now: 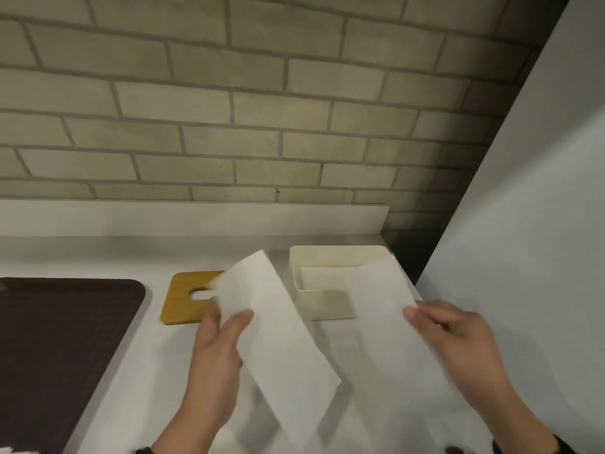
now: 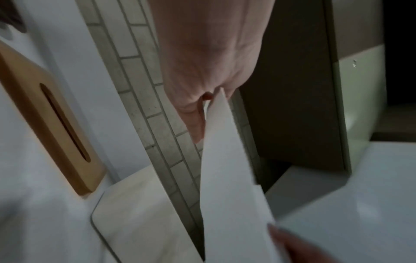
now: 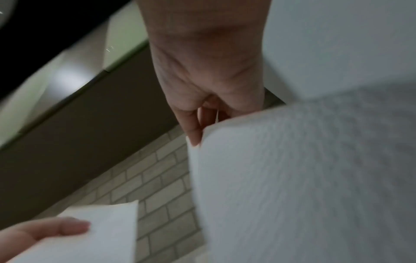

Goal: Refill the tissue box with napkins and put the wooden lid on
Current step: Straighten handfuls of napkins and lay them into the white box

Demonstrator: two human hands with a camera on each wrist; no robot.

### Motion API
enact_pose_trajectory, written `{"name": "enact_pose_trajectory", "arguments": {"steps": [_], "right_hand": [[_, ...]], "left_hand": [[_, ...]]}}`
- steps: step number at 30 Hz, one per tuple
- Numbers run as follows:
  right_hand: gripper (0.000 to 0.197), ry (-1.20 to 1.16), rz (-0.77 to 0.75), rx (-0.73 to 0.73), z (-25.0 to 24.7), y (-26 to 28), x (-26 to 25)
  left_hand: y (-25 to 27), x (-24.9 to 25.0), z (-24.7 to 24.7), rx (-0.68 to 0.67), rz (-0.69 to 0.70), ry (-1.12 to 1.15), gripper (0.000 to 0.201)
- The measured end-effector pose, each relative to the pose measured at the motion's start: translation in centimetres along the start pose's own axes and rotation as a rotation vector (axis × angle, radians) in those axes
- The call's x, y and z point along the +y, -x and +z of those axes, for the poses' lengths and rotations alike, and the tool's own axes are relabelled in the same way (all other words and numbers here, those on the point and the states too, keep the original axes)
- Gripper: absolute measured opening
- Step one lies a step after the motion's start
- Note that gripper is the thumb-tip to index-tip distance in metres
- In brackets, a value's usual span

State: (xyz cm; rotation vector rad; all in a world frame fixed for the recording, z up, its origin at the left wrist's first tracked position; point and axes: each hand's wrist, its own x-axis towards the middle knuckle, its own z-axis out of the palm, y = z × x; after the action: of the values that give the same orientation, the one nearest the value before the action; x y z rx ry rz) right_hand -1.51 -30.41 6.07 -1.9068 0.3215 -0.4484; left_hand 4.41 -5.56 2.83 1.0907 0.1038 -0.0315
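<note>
Two hands hold napkins above the counter (image 1: 157, 355).

At 9 o'clock lies a dark tray (image 1: 59, 339); the wooden lid (image 1: 183, 303) lies flat; the left hand (image 1: 216, 348) pinches one napkin (image 1: 278, 326); the open tissue box (image 1: 327, 286) sits at 1 o'clock; right hand (image 1: 458, 342) fingers pinch another napkin (image 1: 379, 309).

Worked with two bare hands, the left hand (image 1: 216, 348) and the right hand (image 1: 458, 335), forearms uncovered from wrist down to the bottom edge of the head view. Wore dark sleeves, seen only as slivers there: a left cuff (image 1: 144, 450) and a right cuff (image 1: 564, 445), both with a soft, slightly fuzzy edge. Kept nails short and plain, as on the left thumbnail (image 1: 245, 314) and the right thumbnail (image 1: 411, 312). Showed creased palm heels close up in both wrist views.
</note>
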Motion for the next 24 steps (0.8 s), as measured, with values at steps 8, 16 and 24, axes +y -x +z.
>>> {"name": "enact_pose_trajectory", "arguments": {"steps": [8,16,24], "right_hand": [[0.037,0.471,-0.658,0.035,9.3,3.1,-1.2],[0.042,0.585,-0.763,-0.016,12.3,3.5,-0.2],[0.031,0.431,-0.6,-0.191,12.2,3.9,-0.9]], "left_hand": [[2.3,-1.9,4.0,-0.108,-0.141,-0.205,0.025],[2.7,-1.3,3.9,-0.067,-0.183,-0.165,0.036],[2.8,-1.6,4.2,-0.172,-0.185,-0.015,0.049]]}}
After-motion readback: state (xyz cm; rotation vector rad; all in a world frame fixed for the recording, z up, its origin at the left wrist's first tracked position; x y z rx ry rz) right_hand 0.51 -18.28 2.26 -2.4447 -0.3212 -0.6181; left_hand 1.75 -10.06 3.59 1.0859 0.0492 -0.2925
